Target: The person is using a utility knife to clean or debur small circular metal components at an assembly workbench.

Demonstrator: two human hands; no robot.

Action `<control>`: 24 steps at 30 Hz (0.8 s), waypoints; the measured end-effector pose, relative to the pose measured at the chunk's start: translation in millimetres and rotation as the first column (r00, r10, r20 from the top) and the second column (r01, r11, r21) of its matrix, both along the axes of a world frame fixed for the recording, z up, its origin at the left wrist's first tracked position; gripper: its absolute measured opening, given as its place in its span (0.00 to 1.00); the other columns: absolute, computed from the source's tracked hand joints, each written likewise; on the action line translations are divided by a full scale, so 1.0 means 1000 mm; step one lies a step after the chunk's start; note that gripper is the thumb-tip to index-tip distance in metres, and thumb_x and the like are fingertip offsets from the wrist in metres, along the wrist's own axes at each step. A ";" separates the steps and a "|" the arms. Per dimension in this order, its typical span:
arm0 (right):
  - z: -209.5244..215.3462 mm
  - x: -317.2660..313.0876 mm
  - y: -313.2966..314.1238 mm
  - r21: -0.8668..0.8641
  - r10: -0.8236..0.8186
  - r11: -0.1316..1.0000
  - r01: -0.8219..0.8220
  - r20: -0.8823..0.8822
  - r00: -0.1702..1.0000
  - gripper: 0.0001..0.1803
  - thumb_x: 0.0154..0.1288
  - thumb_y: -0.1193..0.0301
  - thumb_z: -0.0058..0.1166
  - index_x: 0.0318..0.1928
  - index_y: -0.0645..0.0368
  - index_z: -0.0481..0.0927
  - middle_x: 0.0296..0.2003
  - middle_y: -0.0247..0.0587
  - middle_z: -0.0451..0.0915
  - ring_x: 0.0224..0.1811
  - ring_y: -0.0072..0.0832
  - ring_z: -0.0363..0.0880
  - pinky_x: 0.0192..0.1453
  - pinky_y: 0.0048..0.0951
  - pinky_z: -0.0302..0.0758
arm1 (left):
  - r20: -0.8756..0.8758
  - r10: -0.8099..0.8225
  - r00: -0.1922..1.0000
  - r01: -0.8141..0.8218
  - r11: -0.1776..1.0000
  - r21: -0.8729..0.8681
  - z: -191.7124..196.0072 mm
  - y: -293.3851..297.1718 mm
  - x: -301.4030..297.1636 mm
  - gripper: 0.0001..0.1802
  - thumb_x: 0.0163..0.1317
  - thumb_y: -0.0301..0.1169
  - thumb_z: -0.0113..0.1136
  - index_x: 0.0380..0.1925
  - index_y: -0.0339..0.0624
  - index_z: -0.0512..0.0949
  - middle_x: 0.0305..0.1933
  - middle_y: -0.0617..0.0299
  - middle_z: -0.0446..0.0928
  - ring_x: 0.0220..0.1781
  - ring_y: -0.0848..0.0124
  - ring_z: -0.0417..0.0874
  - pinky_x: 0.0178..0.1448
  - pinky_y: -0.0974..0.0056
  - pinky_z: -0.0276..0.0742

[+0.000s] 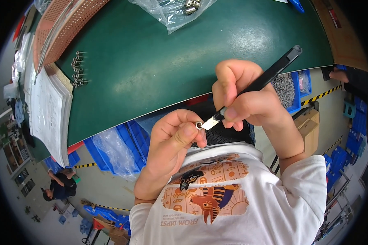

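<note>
Between the thumb and fingers of my left hand [173, 141] is a small metal ring-shaped part [198, 125], its round opening showing. My right hand [249, 96] grips a black utility knife [265, 78] like a pen. The bare blade [209, 123] points down and left, and its tip is at the ring's edge; whether it touches the metal I cannot tell. Both hands are in front of my body, just off the near edge of the green table [151, 77].
Several small metal screw-like parts [78, 69] lie in rows on the table's left side, beside a pink perforated basket [61, 28] and a paper stack [49, 110]. A plastic bag [167, 16] with metal pieces lies at the far side. Blue bins [122, 147] stand below the edge.
</note>
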State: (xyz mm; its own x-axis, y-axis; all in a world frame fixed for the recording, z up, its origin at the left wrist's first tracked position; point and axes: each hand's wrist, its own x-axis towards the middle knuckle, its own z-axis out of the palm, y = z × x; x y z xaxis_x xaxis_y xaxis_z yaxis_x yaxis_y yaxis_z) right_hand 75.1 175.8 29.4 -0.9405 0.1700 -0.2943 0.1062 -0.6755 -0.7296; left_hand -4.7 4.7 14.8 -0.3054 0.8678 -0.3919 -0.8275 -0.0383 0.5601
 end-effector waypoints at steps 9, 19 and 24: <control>0.001 -0.006 -0.001 -0.110 0.077 0.991 -0.070 0.063 0.995 0.07 0.30 0.82 0.44 0.16 0.61 0.62 0.09 0.45 0.69 0.04 0.21 0.59 0.07 0.17 0.55 | 0.134 -0.235 0.963 0.227 0.971 0.072 -0.001 -0.001 -0.005 0.13 0.58 0.33 0.52 0.33 0.32 0.70 0.25 0.61 0.71 0.25 0.75 0.71 0.31 0.72 0.67; -0.002 -0.015 -0.001 -0.143 0.188 0.972 -0.185 0.007 0.982 0.08 0.30 0.82 0.44 0.15 0.61 0.61 0.07 0.43 0.66 0.03 0.20 0.58 0.07 0.18 0.52 | 0.362 -0.403 0.840 0.335 0.912 0.239 -0.009 0.000 -0.004 0.16 0.58 0.36 0.51 0.35 0.31 0.69 0.23 0.64 0.67 0.23 0.76 0.68 0.28 0.72 0.66; -0.005 -0.010 0.003 -0.118 0.093 0.984 -0.136 -0.314 0.945 0.07 0.34 0.81 0.48 0.16 0.61 0.65 0.12 0.36 0.69 0.10 0.17 0.64 0.13 0.16 0.58 | 0.463 -0.380 0.801 0.281 0.921 0.270 -0.006 -0.001 -0.003 0.15 0.59 0.34 0.50 0.36 0.31 0.68 0.23 0.63 0.67 0.24 0.75 0.69 0.28 0.71 0.66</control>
State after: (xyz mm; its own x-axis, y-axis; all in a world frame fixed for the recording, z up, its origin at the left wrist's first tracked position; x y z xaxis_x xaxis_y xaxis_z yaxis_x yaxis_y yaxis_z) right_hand 64.6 178.7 23.9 -0.9994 0.0345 -0.0018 -0.0253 -0.7669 -0.6413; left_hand -7.4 3.7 8.6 0.2067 0.9491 -0.2378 -0.9697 0.2310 0.0791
